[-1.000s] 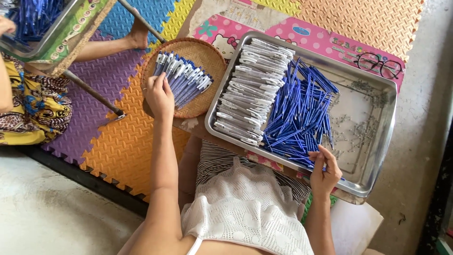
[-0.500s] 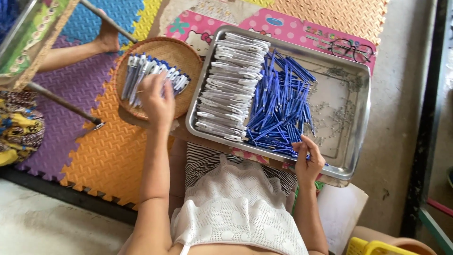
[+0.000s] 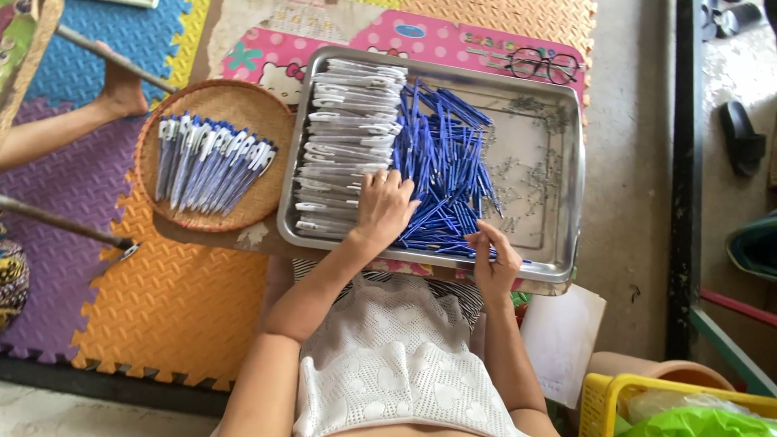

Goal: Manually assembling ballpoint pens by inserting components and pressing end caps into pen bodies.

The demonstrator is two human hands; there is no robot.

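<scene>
Pens: left hand (image 3: 383,209) rests flat, released, on white barrels (image 3: 344,146); blue refills (image 3: 443,174) run twelve-to-six, right hand (image 3: 494,260) pinching one.

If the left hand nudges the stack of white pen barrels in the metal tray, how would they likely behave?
The white pen barrels look like thin, round plastic tubes, so they are probably light and stiff. Stacked loosely under the left hand, they would likely roll or slide on the smooth metal tray. They could easily spill toward the blue pen parts beside them.
</scene>
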